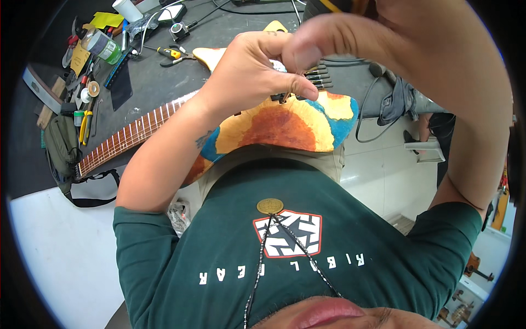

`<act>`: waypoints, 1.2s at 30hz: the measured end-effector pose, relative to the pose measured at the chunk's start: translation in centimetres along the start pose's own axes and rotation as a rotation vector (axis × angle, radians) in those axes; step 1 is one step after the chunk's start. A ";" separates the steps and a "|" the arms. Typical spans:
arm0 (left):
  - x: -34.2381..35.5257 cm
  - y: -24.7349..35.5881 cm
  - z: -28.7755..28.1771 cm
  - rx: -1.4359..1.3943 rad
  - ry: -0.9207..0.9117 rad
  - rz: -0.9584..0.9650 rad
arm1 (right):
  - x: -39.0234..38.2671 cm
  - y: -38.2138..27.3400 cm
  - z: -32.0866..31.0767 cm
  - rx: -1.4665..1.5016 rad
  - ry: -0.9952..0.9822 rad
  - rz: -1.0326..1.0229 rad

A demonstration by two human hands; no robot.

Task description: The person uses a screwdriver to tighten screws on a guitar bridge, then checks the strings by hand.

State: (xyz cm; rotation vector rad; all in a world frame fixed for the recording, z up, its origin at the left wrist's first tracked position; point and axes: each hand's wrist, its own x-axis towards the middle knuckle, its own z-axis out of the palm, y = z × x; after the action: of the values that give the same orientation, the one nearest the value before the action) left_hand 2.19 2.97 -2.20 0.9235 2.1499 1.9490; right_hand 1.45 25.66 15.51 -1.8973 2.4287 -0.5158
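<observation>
An electric guitar (276,127) with a blue, yellow and burnt-orange body lies across my lap and the bench edge. Its fretted neck (139,127) runs to the left. My left hand (249,68) is over the bridge, its fingers curled and its thumb stretched to the right; what its fingers hold is hidden. Dark bridge saddles (319,78) show past the thumb. Raised close to the camera, my right hand (361,38) is closed around a black and yellow tool (331,6), cut off by the upper edge. Its thumb overlaps my left fingertips.
Yellow-black pliers (176,55) lie behind the guitar, near a green-labelled jar (104,46). Rolls of tape (93,88) and other tools crowd the left. A dark green bag (61,145) sits by the headstock. Cables and a grey cloth (397,101) are at right.
</observation>
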 end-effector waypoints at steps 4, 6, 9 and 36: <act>-0.3 -0.3 0.3 0.127 0.037 0.095 | -0.3 -0.3 0.2 -0.007 0.016 0.005; -0.8 -0.2 0.0 -0.066 -0.044 -0.007 | -0.5 -0.2 0.4 -0.006 0.022 0.003; -0.7 0.0 -0.3 -0.079 -0.032 -0.004 | -0.6 -0.2 0.7 -0.006 0.036 -0.003; -2.4 -3.9 -0.5 0.971 -0.013 0.335 | -1.2 0.4 1.8 -0.004 0.254 -0.076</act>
State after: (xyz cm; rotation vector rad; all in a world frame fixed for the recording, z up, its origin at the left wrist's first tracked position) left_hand 2.45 1.40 -6.53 1.4550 3.1106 0.8483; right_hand 1.73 26.43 13.46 -2.0466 2.5110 -0.8021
